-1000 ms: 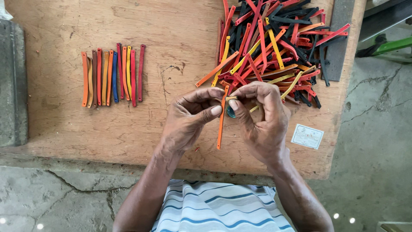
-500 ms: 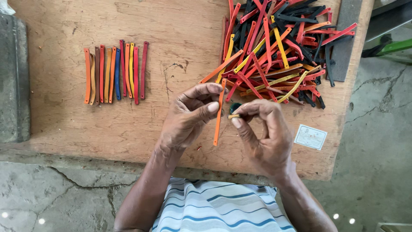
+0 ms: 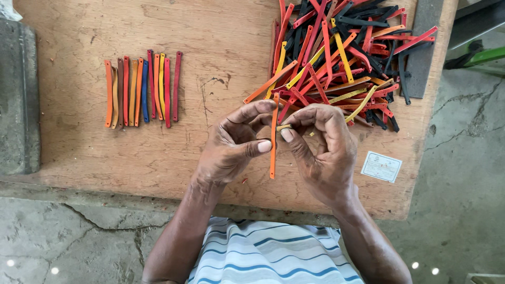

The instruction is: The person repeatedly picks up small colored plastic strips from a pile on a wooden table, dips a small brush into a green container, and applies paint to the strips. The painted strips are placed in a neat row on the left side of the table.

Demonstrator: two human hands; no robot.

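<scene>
— Two hands on one strip, is that right?

— Yes. The left hand point(image 3: 234, 144) has thumb and forefinger pressed together on an orange strip point(image 3: 273, 138), pinching it about midway along its length. The right hand point(image 3: 321, 150) curls in from the other side, its fingertips point(image 3: 286, 134) closed against the strip's upper part, with a small pale bit caught between them; what that bit is cannot be told.

— How does the strip look?

— Thin, flat, narrow, matte orange, standing nearly upright above the wooden board point(image 3: 210, 68), its lower end hanging free below the fingers. It seems stiff yet slightly flexible, like rubber or leather; which one I cannot tell.

— And where is it relative to the rest?

— Just in front of the loose heap of strips point(image 3: 342, 58), a tangle of red, orange, yellow and black pieces of the same shape at the board's far right. Well apart to the left lies a tidy row of strips point(image 3: 141, 88), side by side and touching, orange, brown, red, blue and yellow.

— The board itself?

— Worn, scratched brown wood resting on cracked concrete floor point(image 3: 79, 242). A small white card point(image 3: 381, 166) lies near the right wrist, and a striped shirt point(image 3: 268, 252) shows at the bottom.
</scene>
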